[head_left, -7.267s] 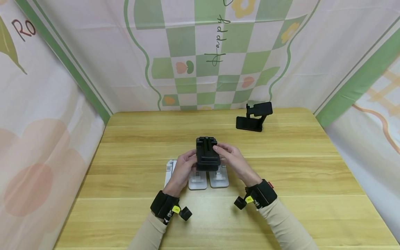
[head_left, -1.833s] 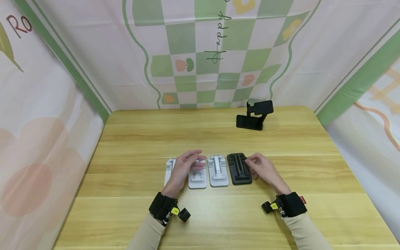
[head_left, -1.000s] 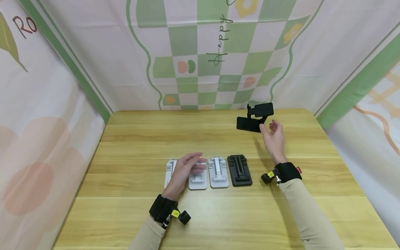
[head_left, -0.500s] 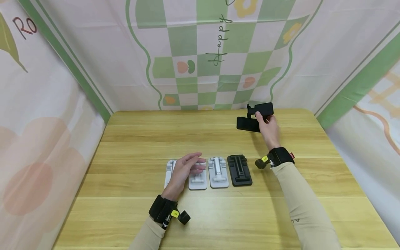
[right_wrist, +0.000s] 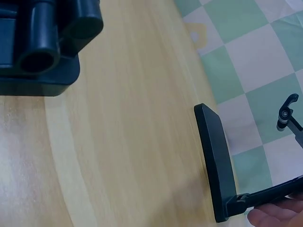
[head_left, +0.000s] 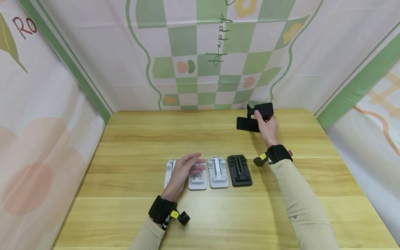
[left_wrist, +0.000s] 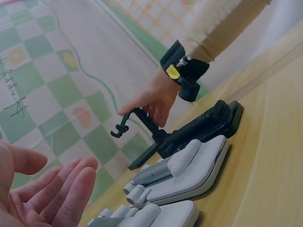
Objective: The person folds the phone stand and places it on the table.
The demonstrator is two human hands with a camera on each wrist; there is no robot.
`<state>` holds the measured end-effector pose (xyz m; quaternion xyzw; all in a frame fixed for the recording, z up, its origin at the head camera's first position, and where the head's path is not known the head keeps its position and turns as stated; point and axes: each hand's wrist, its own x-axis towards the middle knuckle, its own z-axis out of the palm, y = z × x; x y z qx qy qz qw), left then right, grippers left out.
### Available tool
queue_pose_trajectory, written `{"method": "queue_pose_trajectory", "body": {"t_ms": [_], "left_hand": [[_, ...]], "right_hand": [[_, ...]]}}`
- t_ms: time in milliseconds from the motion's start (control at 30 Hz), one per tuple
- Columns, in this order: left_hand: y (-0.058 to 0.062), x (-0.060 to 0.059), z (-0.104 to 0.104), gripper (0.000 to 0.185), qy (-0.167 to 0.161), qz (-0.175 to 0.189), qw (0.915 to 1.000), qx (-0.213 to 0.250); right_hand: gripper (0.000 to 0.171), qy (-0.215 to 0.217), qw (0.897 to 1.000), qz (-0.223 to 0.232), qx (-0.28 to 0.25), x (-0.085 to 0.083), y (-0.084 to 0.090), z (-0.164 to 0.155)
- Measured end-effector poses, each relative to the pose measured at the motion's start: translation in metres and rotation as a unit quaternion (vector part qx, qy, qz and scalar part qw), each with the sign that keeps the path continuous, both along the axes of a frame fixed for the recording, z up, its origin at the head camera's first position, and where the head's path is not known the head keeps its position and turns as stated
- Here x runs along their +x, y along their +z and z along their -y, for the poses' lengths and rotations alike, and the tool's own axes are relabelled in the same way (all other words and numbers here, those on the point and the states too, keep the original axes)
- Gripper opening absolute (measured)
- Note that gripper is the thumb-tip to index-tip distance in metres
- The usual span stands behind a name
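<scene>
An unfolded black phone stand [head_left: 248, 124] stands at the back right of the wooden table [head_left: 131, 139]. My right hand [head_left: 264, 117] grips its upright part, thumb on the top plate. The left wrist view shows that hand [left_wrist: 151, 101] around the stand's arm [left_wrist: 142, 124]. In the right wrist view, a fingertip [right_wrist: 274, 218] touches the arm beside the stand's base [right_wrist: 215, 161]. A folded black stand [head_left: 239, 170] lies flat in a row with white folded stands [head_left: 217, 172]. My left hand [head_left: 195, 163] rests open over the white stands, fingers straight.
Patterned cloth walls [head_left: 200, 52] close in the table on three sides. The row of folded stands lies across the table's middle. Bare wood shows in front of the row and on the table's left.
My right hand left the folded black stand in the row, reached to the back right and took hold of the unfolded black stand. The left hand has stayed put.
</scene>
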<state>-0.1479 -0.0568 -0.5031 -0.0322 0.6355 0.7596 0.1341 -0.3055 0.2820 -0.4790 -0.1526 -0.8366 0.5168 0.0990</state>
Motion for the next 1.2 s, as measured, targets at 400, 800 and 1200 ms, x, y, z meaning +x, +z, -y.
{"method": "queue_pose_trajectory", "body": {"t_ms": [400,800,1200], "left_hand": [[-0.002,0.002,-0.001,0.041,-0.005,0.005,0.9998,0.019],[-0.001,0.003,-0.002,0.042,-0.008,0.009,0.9996,0.025],[0.0,0.004,-0.006,0.04,-0.011,0.011,0.9994,0.032]], "right_hand": [[0.077,-0.067,0.997,-0.034,-0.017,-0.002,-0.004,0.002],[0.046,-0.114,0.984,-0.105,-0.083,0.004,-0.009,0.003],[0.034,-0.087,0.978,-0.14,-0.132,0.021,0.011,0.007]]}}
